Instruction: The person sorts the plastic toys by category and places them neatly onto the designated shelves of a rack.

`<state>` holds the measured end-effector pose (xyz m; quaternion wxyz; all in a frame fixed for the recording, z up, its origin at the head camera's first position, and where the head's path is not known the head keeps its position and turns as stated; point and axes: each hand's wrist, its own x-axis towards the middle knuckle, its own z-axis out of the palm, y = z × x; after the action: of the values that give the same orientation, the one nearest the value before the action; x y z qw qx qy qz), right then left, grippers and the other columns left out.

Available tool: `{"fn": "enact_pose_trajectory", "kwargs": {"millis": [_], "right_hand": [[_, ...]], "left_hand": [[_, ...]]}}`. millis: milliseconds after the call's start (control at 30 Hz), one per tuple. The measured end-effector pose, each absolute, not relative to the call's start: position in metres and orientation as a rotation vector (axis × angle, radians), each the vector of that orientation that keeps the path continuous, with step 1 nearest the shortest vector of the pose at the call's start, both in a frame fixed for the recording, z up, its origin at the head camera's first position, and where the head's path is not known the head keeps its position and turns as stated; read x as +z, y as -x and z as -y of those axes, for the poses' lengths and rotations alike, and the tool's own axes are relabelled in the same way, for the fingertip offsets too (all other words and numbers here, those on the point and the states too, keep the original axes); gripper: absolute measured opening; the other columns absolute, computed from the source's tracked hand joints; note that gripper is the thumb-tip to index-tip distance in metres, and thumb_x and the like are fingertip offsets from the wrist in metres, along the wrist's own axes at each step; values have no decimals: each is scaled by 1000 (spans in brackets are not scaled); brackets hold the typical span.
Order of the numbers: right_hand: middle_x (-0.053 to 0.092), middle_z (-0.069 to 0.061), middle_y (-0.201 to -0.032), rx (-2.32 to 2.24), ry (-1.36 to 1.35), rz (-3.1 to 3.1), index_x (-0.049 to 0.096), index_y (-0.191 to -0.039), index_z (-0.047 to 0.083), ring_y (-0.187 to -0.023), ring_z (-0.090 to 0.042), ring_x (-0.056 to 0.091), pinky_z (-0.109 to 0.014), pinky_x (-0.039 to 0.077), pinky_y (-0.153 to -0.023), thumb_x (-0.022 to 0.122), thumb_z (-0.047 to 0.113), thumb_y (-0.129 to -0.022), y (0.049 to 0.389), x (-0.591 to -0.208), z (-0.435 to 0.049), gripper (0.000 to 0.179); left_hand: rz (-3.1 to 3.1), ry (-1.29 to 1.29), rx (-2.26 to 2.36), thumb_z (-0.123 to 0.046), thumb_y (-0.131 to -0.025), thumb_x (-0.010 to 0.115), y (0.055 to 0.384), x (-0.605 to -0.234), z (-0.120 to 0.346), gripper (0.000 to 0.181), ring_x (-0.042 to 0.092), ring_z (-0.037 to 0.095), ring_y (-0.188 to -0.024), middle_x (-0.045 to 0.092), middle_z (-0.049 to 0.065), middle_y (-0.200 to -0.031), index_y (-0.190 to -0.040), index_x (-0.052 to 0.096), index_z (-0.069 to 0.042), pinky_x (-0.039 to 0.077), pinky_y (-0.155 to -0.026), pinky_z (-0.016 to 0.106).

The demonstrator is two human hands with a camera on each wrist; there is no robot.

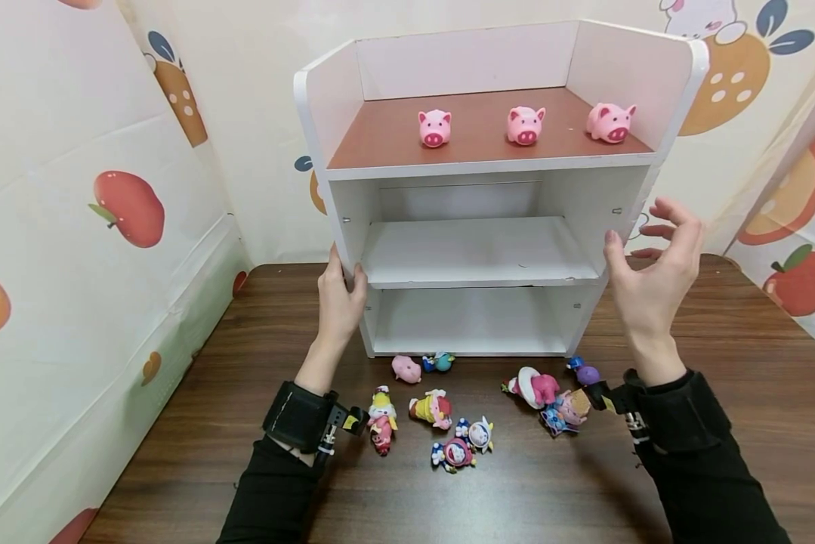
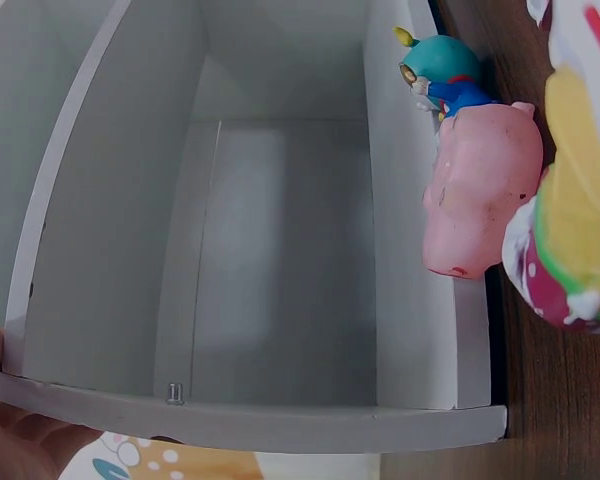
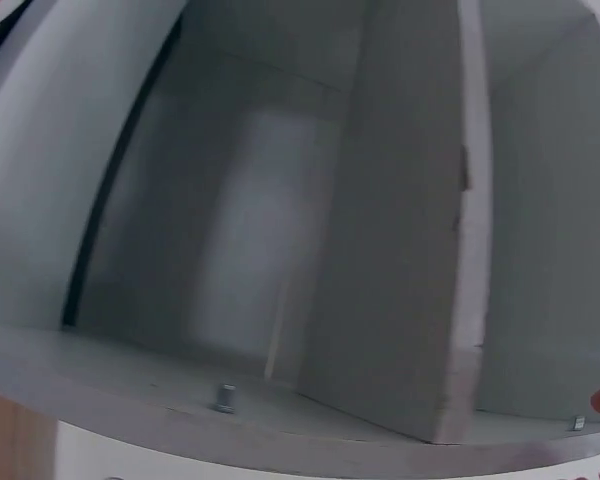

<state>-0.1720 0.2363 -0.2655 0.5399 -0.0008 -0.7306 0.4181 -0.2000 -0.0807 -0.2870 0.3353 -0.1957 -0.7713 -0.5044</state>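
A white shelf unit (image 1: 482, 285) stands on the table, with open compartments below a brown top shelf (image 1: 475, 113). My left hand (image 1: 340, 302) grips the front edge of its left side panel, thumb on the inner side and fingers outside, as the left wrist view also shows. Beside the right side panel, my right hand (image 1: 655, 279) is held up with thumb and fingers apart, bent around no object; whether the thumb touches the panel is unclear. Three pink pig figures, a left one (image 1: 435, 129), a middle one (image 1: 526, 126) and a right one (image 1: 610, 123), sit on the top shelf.
On the wooden table (image 1: 509, 499) before the unit lie several small toy figures, among them a pink pig (image 1: 405, 369), a yellow-dressed figure (image 1: 432, 409) and a pink-and-white figure (image 1: 533, 387). Fruit-patterned sheeting (image 1: 54, 189) hangs at the sides and back.
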Motion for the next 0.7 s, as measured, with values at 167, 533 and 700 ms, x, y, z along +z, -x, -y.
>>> {"fn": "enact_pose_trajectory", "kwargs": {"millis": [167, 533, 700], "right_hand": [[46, 9, -111, 1024, 13, 1826, 46, -121, 12, -90, -8, 46, -16, 36, -65, 65, 14, -76, 181, -273, -239, 49], [55, -5, -111, 999, 50, 1990, 46, -124, 14, -88, -18, 57, -8, 41, -62, 61, 14, -79, 192, -283, -244, 47], [58, -8, -113, 975, 18, 2005, 49, -121, 8, -94, -25, 58, -31, 50, -72, 58, 11, -82, 196, -286, -246, 41]], "left_hand": [[2009, 502, -1315, 15, -81, 42, 204, -289, 82, 43, 49, 41, -103, 47, 33, -115, -124, 35, 16, 42, -79, 53], [1993, 526, -1331, 9, -83, 45, 229, -313, 91, 47, 49, 35, -106, 49, 26, -119, -129, 35, 7, 42, -80, 51], [2003, 535, -1318, 7, -84, 44, 229, -314, 92, 46, 49, 33, -106, 49, 25, -120, -130, 35, 6, 42, -81, 50]]}}
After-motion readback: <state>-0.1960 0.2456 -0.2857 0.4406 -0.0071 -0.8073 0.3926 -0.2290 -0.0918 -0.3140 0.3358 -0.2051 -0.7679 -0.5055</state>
